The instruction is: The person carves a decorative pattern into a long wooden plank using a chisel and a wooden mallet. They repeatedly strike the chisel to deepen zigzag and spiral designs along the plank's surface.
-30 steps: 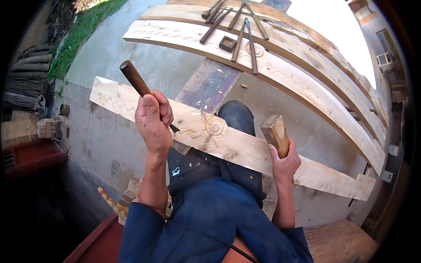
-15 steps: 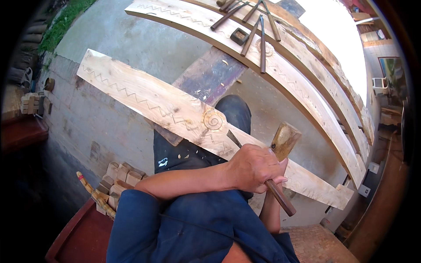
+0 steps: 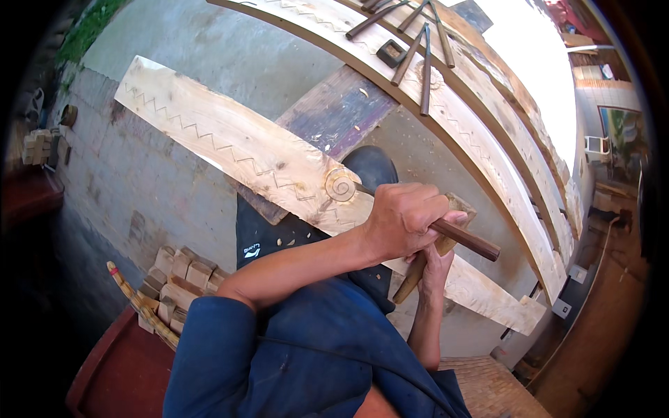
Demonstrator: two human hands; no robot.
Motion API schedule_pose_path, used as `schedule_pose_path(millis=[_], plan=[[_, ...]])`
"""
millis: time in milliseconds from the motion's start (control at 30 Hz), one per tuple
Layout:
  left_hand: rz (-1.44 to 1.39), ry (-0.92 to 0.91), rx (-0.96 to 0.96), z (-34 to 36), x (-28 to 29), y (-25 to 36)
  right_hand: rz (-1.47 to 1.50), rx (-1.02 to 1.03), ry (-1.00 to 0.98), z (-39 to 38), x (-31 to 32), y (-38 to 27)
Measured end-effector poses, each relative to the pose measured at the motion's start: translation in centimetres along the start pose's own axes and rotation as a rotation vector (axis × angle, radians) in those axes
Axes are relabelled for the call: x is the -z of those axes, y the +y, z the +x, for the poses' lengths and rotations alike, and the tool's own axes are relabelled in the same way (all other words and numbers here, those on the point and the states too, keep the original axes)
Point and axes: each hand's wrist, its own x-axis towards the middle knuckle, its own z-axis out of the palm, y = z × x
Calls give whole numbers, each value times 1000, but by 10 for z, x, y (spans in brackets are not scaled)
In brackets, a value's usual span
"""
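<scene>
Both are full: left hand [image 3: 406, 216] grips the chisel [image 3: 474, 241], right hand [image 3: 437, 272] the mallet [image 3: 411, 279]. The chisel's tip has moved up beside the spiral [image 3: 341, 185] on the board [image 3: 209, 143] below, seemingly lined up.

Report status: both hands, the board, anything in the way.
Left hand gripping chisel, blade beside spiral on board. Right hand holding wooden mallet. Left hand hides part of board.
</scene>
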Motion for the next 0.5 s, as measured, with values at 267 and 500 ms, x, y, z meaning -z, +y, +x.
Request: schedule_pose_path(millis=[267, 500], plan=[[8, 12, 15, 3, -1, -9, -28, -12, 19, 2, 1, 5], [32, 23, 33, 4, -1, -10, -42, -30, 25, 1, 4, 8]])
